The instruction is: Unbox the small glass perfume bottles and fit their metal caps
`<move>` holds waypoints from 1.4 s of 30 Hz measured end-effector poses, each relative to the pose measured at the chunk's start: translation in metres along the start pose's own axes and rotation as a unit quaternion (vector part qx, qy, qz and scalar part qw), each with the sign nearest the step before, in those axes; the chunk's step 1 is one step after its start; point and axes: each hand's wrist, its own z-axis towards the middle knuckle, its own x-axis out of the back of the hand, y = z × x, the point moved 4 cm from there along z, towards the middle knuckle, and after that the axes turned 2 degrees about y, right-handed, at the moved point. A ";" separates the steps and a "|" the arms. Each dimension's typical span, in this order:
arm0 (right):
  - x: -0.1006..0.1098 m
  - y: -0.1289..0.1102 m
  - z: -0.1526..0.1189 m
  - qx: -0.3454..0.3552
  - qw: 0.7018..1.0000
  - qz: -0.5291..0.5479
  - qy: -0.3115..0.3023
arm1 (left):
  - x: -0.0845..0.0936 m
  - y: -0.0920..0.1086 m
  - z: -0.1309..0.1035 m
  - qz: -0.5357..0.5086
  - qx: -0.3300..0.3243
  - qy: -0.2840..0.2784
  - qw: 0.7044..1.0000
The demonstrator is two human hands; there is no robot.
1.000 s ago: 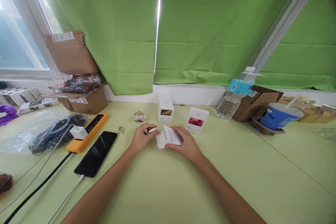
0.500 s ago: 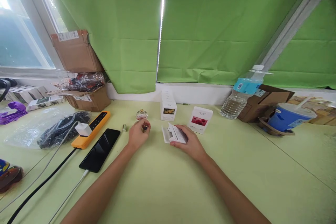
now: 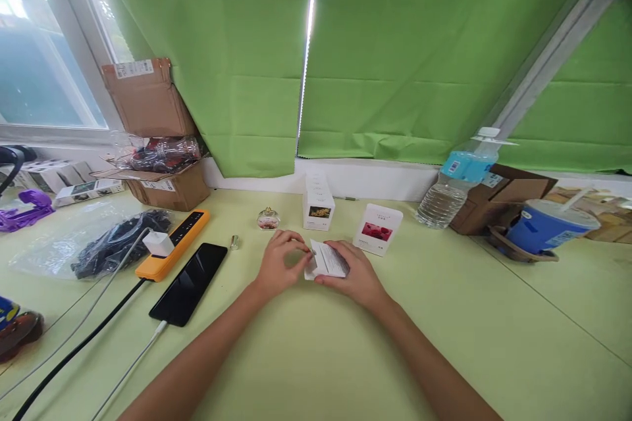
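Observation:
In my right hand (image 3: 358, 274) is a small white box (image 3: 330, 261) with printed text, gripped between thumb and fingers just above the table. Its left end has flaps. My left hand (image 3: 282, 263) reaches that end, with thumb and forefinger pinched at a flap; the fingertips partly hide the contact. Behind my left hand stands a small perfume-like glass bottle (image 3: 268, 218) with a gold top. A small gold-coloured cylinder (image 3: 234, 242) is to its left. Past the held box is a row of white boxes (image 3: 318, 200), and a white card with a pink picture (image 3: 378, 230) stands to the right.
Left of my arm lie a black phone (image 3: 189, 284) on a cable and an orange power strip (image 3: 172, 247) with a charger. Cardboard boxes (image 3: 165, 187) stand at the back left. A water bottle (image 3: 457, 179) and a blue cup (image 3: 548, 227) are on the right.
My left hand has moved right, from in front of the glass bottle to the flap end of the white box. The bottle is now fully in view. My right hand keeps its hold.

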 end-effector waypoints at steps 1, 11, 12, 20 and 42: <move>-0.001 -0.002 0.000 0.010 1.000 -0.010 -0.005 | -0.007 0.001 -0.002 -0.015 0.001 -0.032 0.999; -0.003 -0.023 -0.004 0.059 0.996 -0.045 -0.053 | -0.025 -0.013 -0.005 -0.037 0.082 -0.146 0.985; -0.004 -0.024 -0.004 0.059 0.996 -0.045 -0.053 | -0.026 -0.013 -0.006 -0.038 0.079 -0.152 0.985; -0.009 -0.031 -0.005 0.052 0.997 -0.039 -0.045 | -0.031 -0.010 -0.009 -0.059 0.039 -0.168 0.983; 0.002 -0.001 0.000 0.013 0.994 -0.096 -0.046 | -0.024 -0.020 -0.004 -0.168 0.126 -0.125 0.970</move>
